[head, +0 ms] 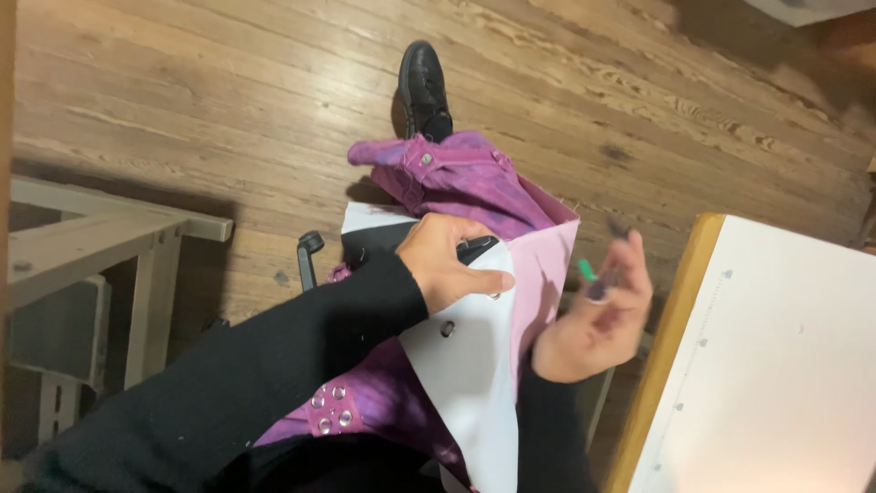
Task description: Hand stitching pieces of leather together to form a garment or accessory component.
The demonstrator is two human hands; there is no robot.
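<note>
So the left hand [447, 260] is resting flat-ish on a white sheet [474, 365] that's lying over the lap, fingers curled loosely and pressing down on the sheet's upper edge, thumb pointing toward a small metal snap [447, 330] just below it. Not really gripping, more pinning it in place. The right hand [598, 315] is hovering just to the right of the sheet, palm turned up-ish, fingers half curled around a small green-tipped thing [587, 270], probably a pen or marker, it's blurry so I can't tell exactly what.

Under the white sheet there's a pale pink panel [547, 265] sticking out along its right edge, and all of it is sitting on a purple tie-dye garment [456, 178] with metal studs [330, 408] showing near the left forearm. Both arms are in black sleeves [274, 374].

Further out, a black shoe [422, 87] is resting on the wooden floor [228, 91], a grey table frame [100, 246] is standing at left, and a white board with a wooden edge [776, 365] is at right.
</note>
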